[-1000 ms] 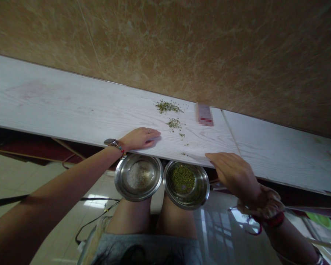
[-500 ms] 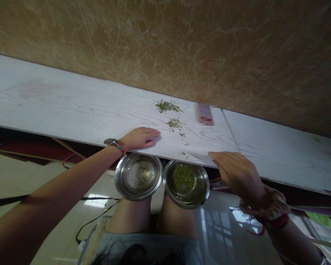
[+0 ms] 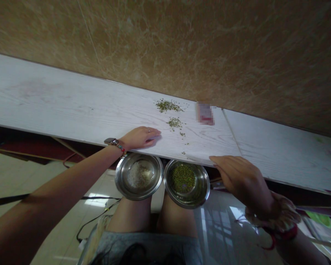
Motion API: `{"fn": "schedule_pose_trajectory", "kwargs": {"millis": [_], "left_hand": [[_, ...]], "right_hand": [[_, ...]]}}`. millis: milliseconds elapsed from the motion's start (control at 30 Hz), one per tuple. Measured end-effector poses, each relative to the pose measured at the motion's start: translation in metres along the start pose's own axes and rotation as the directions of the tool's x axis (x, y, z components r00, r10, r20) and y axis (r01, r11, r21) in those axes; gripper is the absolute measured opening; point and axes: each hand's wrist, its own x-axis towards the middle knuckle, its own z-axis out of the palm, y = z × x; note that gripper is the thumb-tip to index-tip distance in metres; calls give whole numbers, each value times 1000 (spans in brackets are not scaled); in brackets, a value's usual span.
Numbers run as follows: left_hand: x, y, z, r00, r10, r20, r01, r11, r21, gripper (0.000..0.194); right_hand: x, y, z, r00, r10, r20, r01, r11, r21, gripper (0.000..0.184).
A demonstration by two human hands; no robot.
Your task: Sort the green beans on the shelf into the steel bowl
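The long white wooden tabletop (image 3: 57, 106) carries fine grey grain (a faint pinkish stain tints its left part). The marbled brown wall panel (image 3: 165, 48) is veined in paler tan. The small round beans (image 3: 168, 106) are olive green, the round metal bowls (image 3: 200, 180) silvery, the flat pixelated rectangle (image 3: 205, 113) mauve-grey with a red band.

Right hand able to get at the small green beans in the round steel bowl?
Probably yes: the bare right hand is beside the uncovered bowl, with nothing visible blocking the beans.

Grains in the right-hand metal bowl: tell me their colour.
The grains are green, slightly yellowish; they show in the head view.
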Motion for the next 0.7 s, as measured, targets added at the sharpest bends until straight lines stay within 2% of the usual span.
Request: {"fn": "schedule_pose_trajectory", "kwargs": {"millis": [300,700], "left_hand": [[-1,0,0,1000,0,-8,0,1000,-1,33],[1,0,0,1000,1,8,-1,1000,16,32]], "right_hand": [[3,13,23,999,-30,-36,26,992,-121,24],[7,7,15,997,-67,-44,63,995,-83,24]]}}
